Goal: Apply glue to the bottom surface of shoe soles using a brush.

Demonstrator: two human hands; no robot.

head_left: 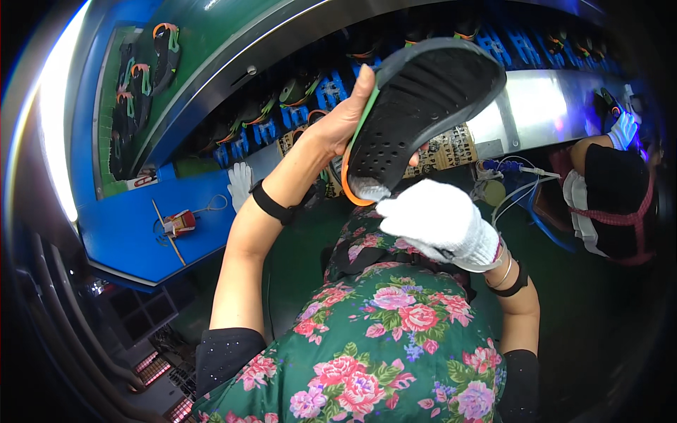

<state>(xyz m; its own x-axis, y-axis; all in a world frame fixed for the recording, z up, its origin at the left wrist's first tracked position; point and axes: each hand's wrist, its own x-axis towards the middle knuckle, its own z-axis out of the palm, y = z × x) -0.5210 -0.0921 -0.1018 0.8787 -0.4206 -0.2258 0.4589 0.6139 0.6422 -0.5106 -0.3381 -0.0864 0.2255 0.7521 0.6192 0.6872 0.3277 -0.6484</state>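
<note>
The shoe sole (pixel 423 106) hid most fingers of the left hand (pixel 343 120). The fingertips of the gloved right hand (pixel 437 222) were hidden too, so its grip on the sole was unclear. The shoes on the conveyor (pixel 303 88) were dark and too small to tell apart. A co-worker (pixel 610 197) was cut by the dark rim.

The scene is fairly dim, with deep colours. A long white strip light (pixel 53 120) along the left edge of the frame burns out to pure glare. The steel panel (pixel 543 106) at upper right throws back a bright sheen, with a violet glow at the far right. The corners fall to black, and straight edges bow strongly toward the rim. The white glove (pixel 441 222) at centre looks slightly overexposed; the lower left is murky.
</note>
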